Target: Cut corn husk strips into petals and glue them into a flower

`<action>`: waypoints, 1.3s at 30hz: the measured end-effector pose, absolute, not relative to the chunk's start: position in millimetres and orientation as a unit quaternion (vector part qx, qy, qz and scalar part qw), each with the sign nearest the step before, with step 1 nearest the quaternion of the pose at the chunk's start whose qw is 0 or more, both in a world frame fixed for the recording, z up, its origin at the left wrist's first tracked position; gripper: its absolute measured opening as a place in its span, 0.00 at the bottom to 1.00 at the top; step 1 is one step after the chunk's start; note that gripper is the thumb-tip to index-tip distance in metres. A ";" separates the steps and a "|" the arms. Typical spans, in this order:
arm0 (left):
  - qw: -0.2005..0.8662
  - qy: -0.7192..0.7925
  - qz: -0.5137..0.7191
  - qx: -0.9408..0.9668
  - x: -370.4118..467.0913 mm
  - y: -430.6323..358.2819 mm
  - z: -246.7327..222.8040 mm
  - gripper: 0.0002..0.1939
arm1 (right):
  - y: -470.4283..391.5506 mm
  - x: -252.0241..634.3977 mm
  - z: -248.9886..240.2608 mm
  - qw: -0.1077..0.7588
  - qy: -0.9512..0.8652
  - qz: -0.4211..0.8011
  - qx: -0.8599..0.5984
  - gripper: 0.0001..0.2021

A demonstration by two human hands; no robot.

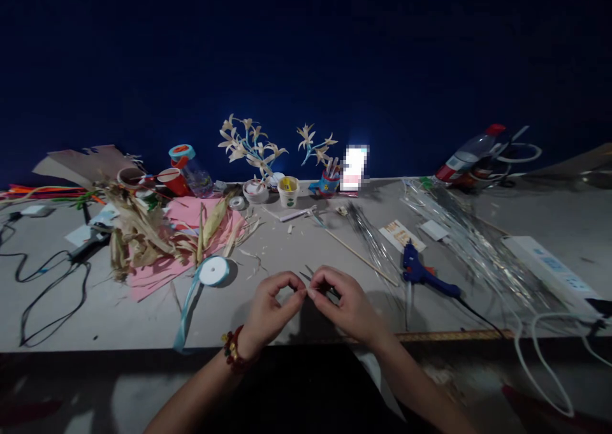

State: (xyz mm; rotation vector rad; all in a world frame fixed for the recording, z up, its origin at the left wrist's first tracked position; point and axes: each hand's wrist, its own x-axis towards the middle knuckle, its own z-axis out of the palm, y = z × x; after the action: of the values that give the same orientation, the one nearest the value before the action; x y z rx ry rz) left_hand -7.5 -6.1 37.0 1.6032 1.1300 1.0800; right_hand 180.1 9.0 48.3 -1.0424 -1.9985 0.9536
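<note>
At the front middle of the table, my left hand (277, 303) and my right hand (345, 300) meet at the fingertips. Both are pinched closed, and whatever lies between the fingers is too small to make out. Just behind the fingertips, the blades of a pair of scissors (306, 274) show; the rest is hidden by my right hand. A spool of light blue ribbon (213, 271) lies to the left of my left hand, its loose end hanging toward the table edge. On the right, a blue hot glue gun (423, 271) rests beyond my right hand.
Dried corn husks (148, 230) lie on pink paper (160, 265) at left. Husk flowers (253, 144) stand in a small pot (255, 192) at the back, near a lit phone (354, 169). Thin wires (373, 233), a wooden stick (361, 255) and a power strip (549, 271) lie at right.
</note>
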 end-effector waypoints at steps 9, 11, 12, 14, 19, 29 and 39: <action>0.260 0.462 0.480 0.699 7.3 -13.1 32.0 0.06 | -2.8 173.8 40.1 0.388 -0.803 0.217 -0.396 0.05; 0.237 0.467 0.482 0.703 8.0 -14.4 30.2 0.06 | -4.5 172.2 39.7 0.395 -0.802 0.205 -0.399 0.06; 0.225 0.471 0.480 0.705 7.3 -15.0 29.2 0.06 | -5.5 171.7 39.5 0.398 -0.800 0.203 -0.400 0.06; 0.201 0.481 0.476 0.708 3.4 -16.0 26.8 0.06 | -7.5 171.8 38.7 0.402 -0.796 0.205 -0.404 0.06; 0.202 0.525 0.477 0.676 -13.0 -15.7 25.6 0.06 | -10.6 177.2 37.2 0.429 -0.763 0.229 -0.426 0.06; 0.178 0.465 0.450 0.741 5.5 -13.6 37.8 0.05 | -11.1 171.7 37.3 0.418 -0.780 0.204 -0.418 0.05; 0.218 0.482 0.454 0.717 -3.9 -16.0 34.9 0.05 | -13.4 174.8 34.9 0.449 -0.756 0.205 -0.430 0.06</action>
State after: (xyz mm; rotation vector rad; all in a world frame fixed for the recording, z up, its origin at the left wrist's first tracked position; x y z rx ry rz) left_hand -3.9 -16.0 34.9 1.9852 1.3337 1.2577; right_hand 174.8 -13.4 34.9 -1.0634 -1.8697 0.5079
